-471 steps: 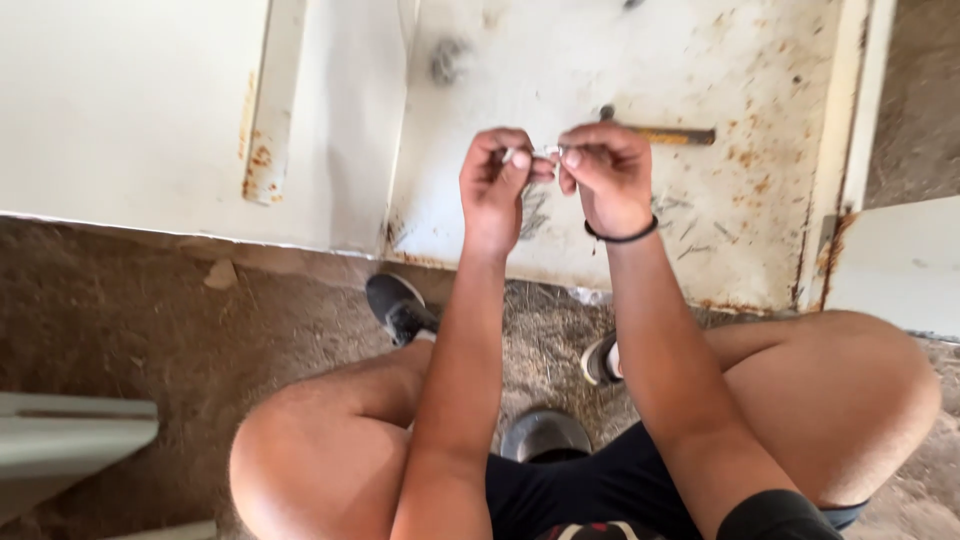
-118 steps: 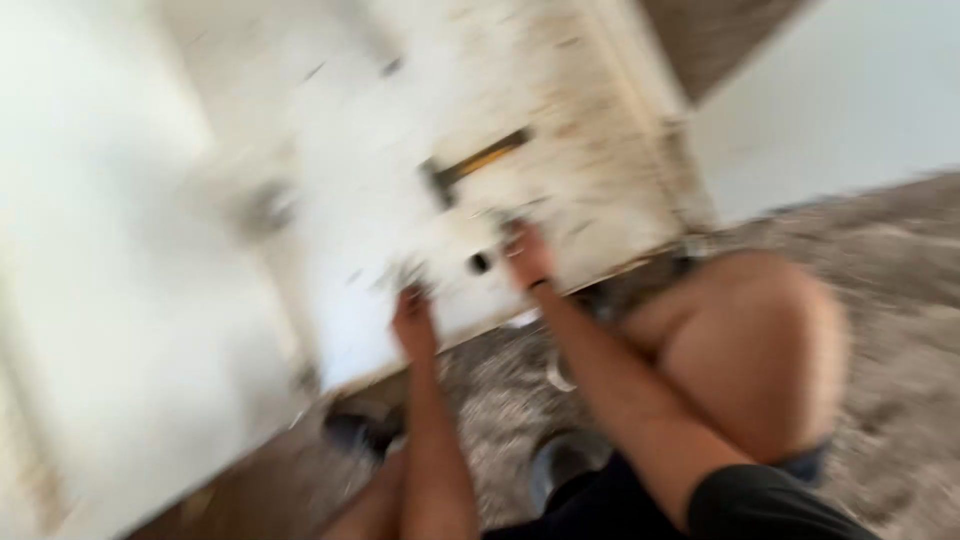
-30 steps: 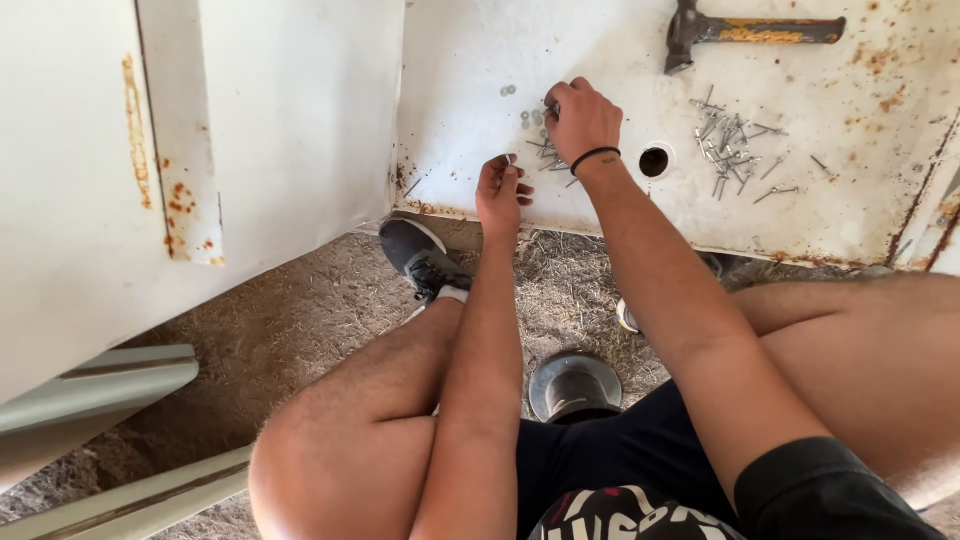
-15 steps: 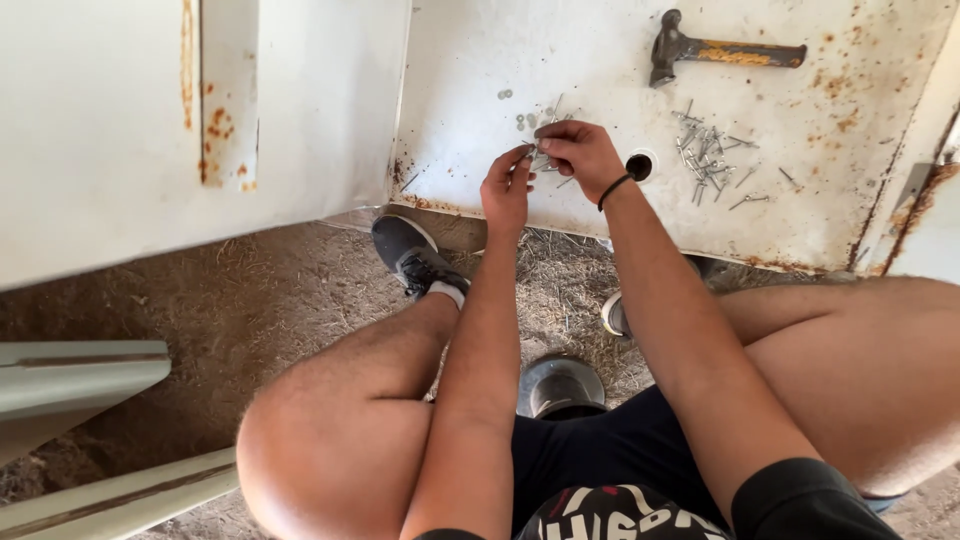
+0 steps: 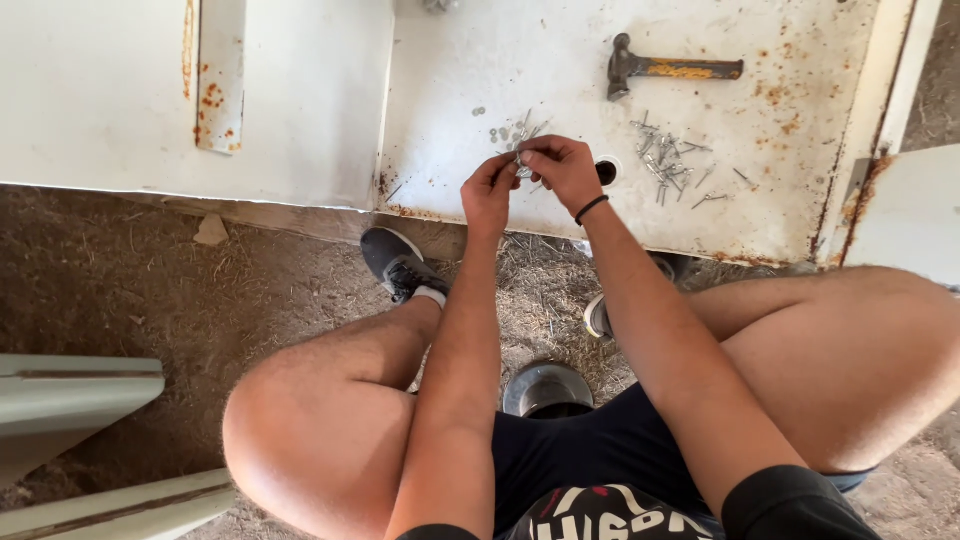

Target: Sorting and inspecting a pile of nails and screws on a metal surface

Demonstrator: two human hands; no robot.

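My left hand [image 5: 489, 190] and my right hand [image 5: 560, 170] meet fingertip to fingertip above a rusty white metal panel [image 5: 780, 190] lying flat on the ground. Between the fingertips they pinch a few small nails [image 5: 521, 158]. More small nails [image 5: 520, 130] lie on the panel just beyond my fingers. A larger scatter of nails [image 5: 672, 160] sits to the right. A dark round hole [image 5: 606, 173] in the panel shows beside my right hand. A black band circles my right wrist.
A rusty hammer [image 5: 670, 68] lies on the panel at the top, head to the left. Another white panel [image 5: 150, 110] lies at the left. My knees and dark shoes [image 5: 400, 265] rest on dry, strawy dirt. A metal bowl [image 5: 546, 387] sits between my legs. Pale boards [image 5: 70, 400] lie at the lower left.
Both hands have drawn together and lifted a little off the panel, fingertips now closed on the small nails. The camera has steadied from the earlier blurred swing.
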